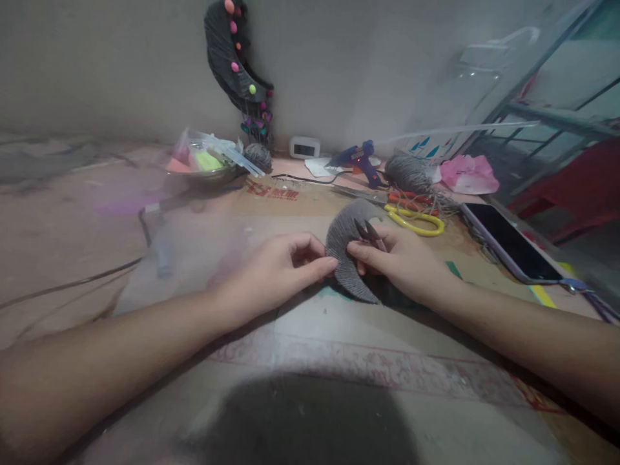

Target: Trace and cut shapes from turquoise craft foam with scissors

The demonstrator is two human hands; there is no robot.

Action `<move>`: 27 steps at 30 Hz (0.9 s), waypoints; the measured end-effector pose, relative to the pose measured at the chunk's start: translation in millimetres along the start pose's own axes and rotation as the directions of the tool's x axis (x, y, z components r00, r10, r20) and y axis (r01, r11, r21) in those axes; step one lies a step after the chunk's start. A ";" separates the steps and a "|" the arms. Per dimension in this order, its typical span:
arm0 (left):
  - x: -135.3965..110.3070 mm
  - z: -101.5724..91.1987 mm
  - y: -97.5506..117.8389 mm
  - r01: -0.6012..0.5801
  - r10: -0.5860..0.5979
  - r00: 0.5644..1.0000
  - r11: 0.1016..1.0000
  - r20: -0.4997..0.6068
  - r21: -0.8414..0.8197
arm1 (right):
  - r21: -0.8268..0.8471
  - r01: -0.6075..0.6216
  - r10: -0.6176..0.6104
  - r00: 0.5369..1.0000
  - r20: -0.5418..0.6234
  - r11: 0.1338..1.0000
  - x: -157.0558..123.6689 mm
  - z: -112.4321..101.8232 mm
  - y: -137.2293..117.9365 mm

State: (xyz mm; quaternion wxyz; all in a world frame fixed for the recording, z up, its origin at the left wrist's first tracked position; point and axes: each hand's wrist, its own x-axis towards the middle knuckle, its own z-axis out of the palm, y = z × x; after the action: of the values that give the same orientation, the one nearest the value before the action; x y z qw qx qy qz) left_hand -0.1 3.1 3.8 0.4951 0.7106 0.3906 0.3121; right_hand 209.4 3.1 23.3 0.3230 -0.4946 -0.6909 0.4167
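Note:
A crescent wrapped in grey yarn point(341, 227) is held upright above the cardboard, its curved back to the left. My left hand point(283, 261) pinches that outer edge between thumb and fingers. On the inner side, my right hand point(404, 261) is closed around small dark thread snips point(367, 230), whose two pointed blades stick up apart from each other. The right thumb also rests against the crescent's yarn face. Some of the right fingers are hidden behind the crescent.
Behind my hands lie yellow-handled scissors point(419, 223), a grey yarn ball point(407, 171) and a blue glue gun point(361, 161). A phone point(513, 242) lies at right. At left stands a bowl of supplies point(206, 173). A finished-looking dark crescent with pompoms point(225, 64) hangs on the wall.

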 end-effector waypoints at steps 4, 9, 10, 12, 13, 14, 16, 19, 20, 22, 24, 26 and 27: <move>0.5 0.2 -1.6 -0.006 0.006 1.000 1.000 0.012 -0.022 | 0.001 0.020 -0.020 1.000 -0.017 1.000 1.4 -1.1 1.8; 1.0 0.7 -1.8 -0.014 0.013 0.999 1.000 0.039 0.008 | 0.000 0.022 -0.022 1.000 -0.019 1.000 1.2 -0.9 3.2; 1.1 0.5 -2.0 -0.015 0.014 0.999 1.000 0.041 0.015 | -0.007 0.026 -0.026 1.000 -0.014 1.000 1.2 -0.9 3.6; 1.4 0.0 -3.0 -0.009 0.008 0.999 1.000 0.035 0.020 | -0.032 0.047 -0.047 0.999 0.007 0.998 1.3 -1.6 5.3; 1.7 -0.2 -3.6 -0.001 0.001 1.000 1.000 0.028 0.011 | -0.041 0.069 -0.068 0.998 0.010 0.997 1.3 -2.4 6.6; 2.0 -0.3 -4.4 0.009 -0.009 1.000 1.000 0.020 -0.007 | -0.049 0.097 -0.098 0.995 -0.001 0.994 1.1 -3.5 8.3; 2.7 -0.5 -5.8 0.028 -0.028 1.000 0.998 0.003 -0.060 | -0.098 0.193 -0.201 0.977 -0.071 0.976 0.0 -6.7 12.0; 3.1 -0.6 -7.4 0.035 -0.038 0.999 0.993 -0.022 -0.113 | -0.357 0.371 -0.452 0.874 -0.178 0.857 -3.5 -11.7 16.1; 3.0 -0.7 -7.9 0.031 -0.035 0.999 0.993 -0.028 -0.112 | -0.460 0.413 -0.531 0.832 -0.160 0.786 -5.0 -12.6 16.7; 2.2 -0.8 -8.9 0.020 -0.023 0.999 0.996 -0.032 -0.092 | -0.607 0.476 -0.634 0.771 -0.059 0.636 -7.5 -12.8 17.1; 1.4 -1.0 -9.8 0.010 -0.012 0.999 0.998 -0.031 -0.068 | -0.671 0.533 -0.680 0.731 0.060 0.514 -8.8 -11.1 17.1; 0.7 -1.2 -10.4 0.005 -0.006 1.000 0.999 -0.029 -0.047 | -0.703 0.566 -0.703 0.699 0.133 0.430 -8.7 -8.9 17.5; 0.6 -1.3 -10.3 0.002 -0.003 1.000 0.999 -0.030 -0.032 | -0.715 0.573 -0.710 0.688 0.153 0.401 -8.2 -8.0 17.8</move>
State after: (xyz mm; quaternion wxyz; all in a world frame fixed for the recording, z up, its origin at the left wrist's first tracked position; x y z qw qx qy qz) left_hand -3.5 6.3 -5.5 0.5009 0.6971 0.3939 0.3285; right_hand 226.1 0.3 10.7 0.2980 -0.3078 -0.8991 -0.0901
